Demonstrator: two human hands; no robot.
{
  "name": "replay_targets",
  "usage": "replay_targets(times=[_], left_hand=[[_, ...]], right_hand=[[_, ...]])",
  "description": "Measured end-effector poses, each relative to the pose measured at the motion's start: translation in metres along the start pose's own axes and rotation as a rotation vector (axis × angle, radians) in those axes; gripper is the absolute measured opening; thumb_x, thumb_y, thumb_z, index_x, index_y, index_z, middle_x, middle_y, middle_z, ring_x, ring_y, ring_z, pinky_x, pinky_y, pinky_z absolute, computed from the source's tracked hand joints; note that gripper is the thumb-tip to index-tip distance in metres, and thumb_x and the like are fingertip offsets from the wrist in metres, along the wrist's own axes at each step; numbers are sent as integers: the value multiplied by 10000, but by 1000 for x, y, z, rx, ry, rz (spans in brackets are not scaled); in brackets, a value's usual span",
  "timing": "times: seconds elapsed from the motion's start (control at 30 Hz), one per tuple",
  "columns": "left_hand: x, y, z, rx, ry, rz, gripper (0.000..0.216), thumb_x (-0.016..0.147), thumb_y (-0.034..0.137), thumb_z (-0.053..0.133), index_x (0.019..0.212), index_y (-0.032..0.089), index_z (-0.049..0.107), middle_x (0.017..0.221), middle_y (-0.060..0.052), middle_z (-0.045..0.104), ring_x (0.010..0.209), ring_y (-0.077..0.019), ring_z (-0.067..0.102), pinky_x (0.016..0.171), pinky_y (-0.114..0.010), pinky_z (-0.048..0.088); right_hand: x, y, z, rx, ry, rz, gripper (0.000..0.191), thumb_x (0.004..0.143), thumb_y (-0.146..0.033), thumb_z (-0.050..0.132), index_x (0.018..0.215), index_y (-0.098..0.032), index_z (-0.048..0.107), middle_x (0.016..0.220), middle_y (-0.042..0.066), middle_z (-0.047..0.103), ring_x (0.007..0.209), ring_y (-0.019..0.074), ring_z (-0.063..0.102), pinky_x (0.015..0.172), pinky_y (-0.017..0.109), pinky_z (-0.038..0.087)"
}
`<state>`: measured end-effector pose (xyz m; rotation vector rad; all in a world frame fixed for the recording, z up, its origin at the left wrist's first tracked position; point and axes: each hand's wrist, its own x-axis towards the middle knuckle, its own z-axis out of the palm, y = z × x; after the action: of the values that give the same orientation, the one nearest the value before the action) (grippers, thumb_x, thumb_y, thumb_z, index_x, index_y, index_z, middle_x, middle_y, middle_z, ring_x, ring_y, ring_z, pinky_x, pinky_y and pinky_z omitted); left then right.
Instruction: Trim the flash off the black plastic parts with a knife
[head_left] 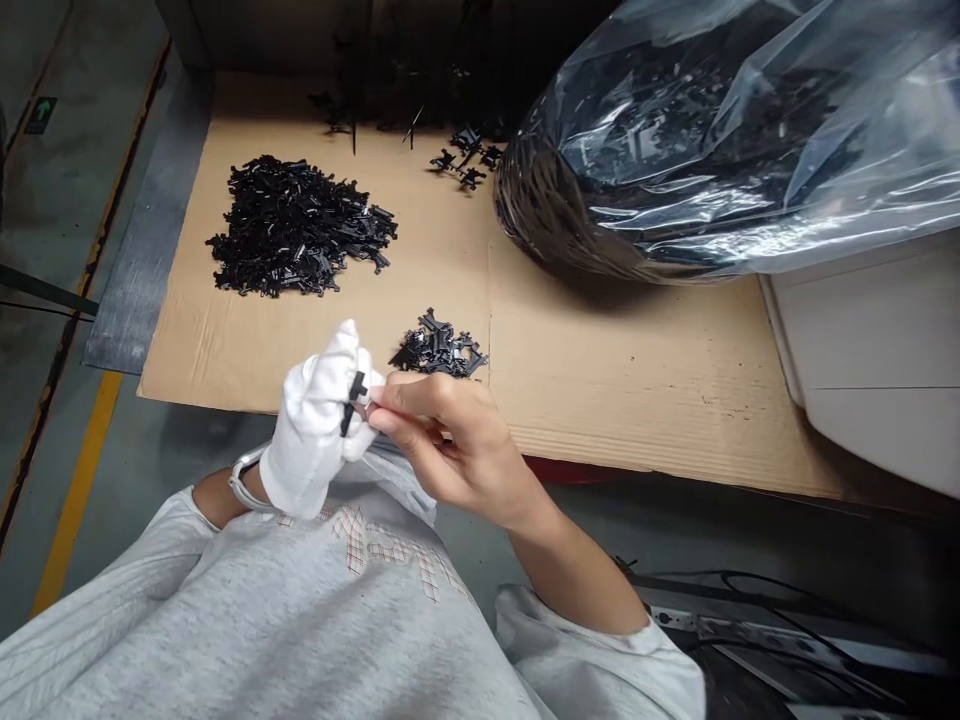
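My left hand (311, 415), in a white glove, is closed around a small black plastic part (358, 386). The part's dark ends stick out between the gloved fingers, while its middle is covered. My right hand (457, 435) is bare, with thumb and forefinger pinched together right against the part's side. Whatever lies between those fingertips is too small to make out. Just beyond the hands is a small heap of black plastic parts (439, 348) on the cardboard. Farther off to the left sits a larger pile of similar black parts (292, 230).
Flat cardboard (637, 370) covers the worktable. A big clear plastic bag full of black parts (697, 150) bulges over the back right. Several branched black pieces (469, 160) lie near the bag. A light grey casing (877, 350) stands at the right edge.
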<state>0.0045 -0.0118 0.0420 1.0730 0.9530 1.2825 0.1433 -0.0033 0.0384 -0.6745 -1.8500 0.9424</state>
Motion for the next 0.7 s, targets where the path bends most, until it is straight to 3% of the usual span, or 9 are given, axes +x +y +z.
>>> replay_targets(times=[0.1,0.2,0.27,0.37,0.47,0.57,0.7], left_hand=[[2,4,1,-74,-43,-106,510,896,536,538,563,200,348,438,64,275,308,-29,203,280,-231,176],[3,6,3,-162,-96,-166,498,835,464,661,566,201,336,422,80,224,313,-25,194,293,-220,169],[5,6,4,-314,-168,-212,529,854,444,636,533,198,295,385,81,190,301,-27,180,296,-217,157],[6,2,4,-573,-332,-319,564,918,452,515,494,201,241,326,67,180,273,-41,200,287,-216,160],[8,-3,2,-688,-368,-441,494,866,427,598,541,200,304,347,86,224,267,-38,208,273,-193,185],[8,-8,0,-676,-411,-514,434,854,455,587,597,207,341,375,93,253,272,-48,236,271,-191,224],[5,-13,-4,-372,-371,-489,470,927,544,403,608,201,375,398,58,300,340,-63,284,340,-221,225]], right_hand=[[1,0,-3,99,19,69,106,966,-286,515,900,-224,568,730,-15,599,578,85,537,510,214,416],[4,-3,-6,179,41,182,170,908,-368,612,993,-225,577,761,-21,585,572,81,519,489,215,414],[8,-6,-7,176,56,230,220,866,-318,675,1044,-224,586,784,-22,591,582,81,513,491,220,415],[16,-9,-8,111,65,248,150,858,-201,676,1002,-221,638,842,-11,650,612,84,531,520,230,429],[21,-10,-10,92,37,237,56,857,-166,669,892,-210,667,836,-13,676,647,91,557,577,242,450],[22,-9,-14,123,0,289,31,864,-210,671,843,-189,665,796,-5,650,701,110,578,636,257,456],[23,-10,-20,186,-50,412,184,871,-345,667,823,-167,655,813,12,626,739,124,585,633,257,441]])
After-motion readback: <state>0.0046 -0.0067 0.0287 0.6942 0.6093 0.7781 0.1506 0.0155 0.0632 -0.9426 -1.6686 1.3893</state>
